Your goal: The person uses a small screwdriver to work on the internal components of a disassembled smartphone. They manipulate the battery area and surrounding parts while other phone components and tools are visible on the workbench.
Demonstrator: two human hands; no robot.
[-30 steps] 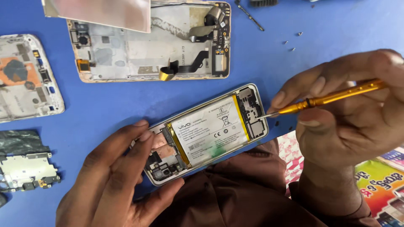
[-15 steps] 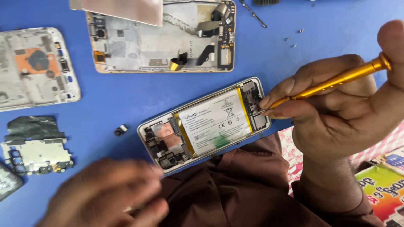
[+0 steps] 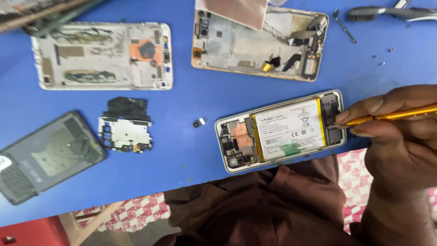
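An opened phone (image 3: 236,157) lies on the blue table near its front edge, its white battery (image 3: 287,130) and circuit boards exposed. My right hand (image 3: 396,136) grips a thin orange screwdriver (image 3: 400,114) whose tip rests at the phone's right end, by a small black module. My left hand is out of view. A tiny black part (image 3: 198,123) lies loose just left of the phone.
Two more stripped phone frames lie at the back, one white (image 3: 102,54), one gold (image 3: 259,45). A circuit board with black shield (image 3: 125,130), a dark back cover (image 3: 45,155), loose screws (image 3: 381,59) and a brush (image 3: 387,12) also lie on the blue table (image 3: 182,102).
My left hand let go of the phone and drew back out of view. The view swung left, showing more parts. The screwdriver stays at the phone's right end.
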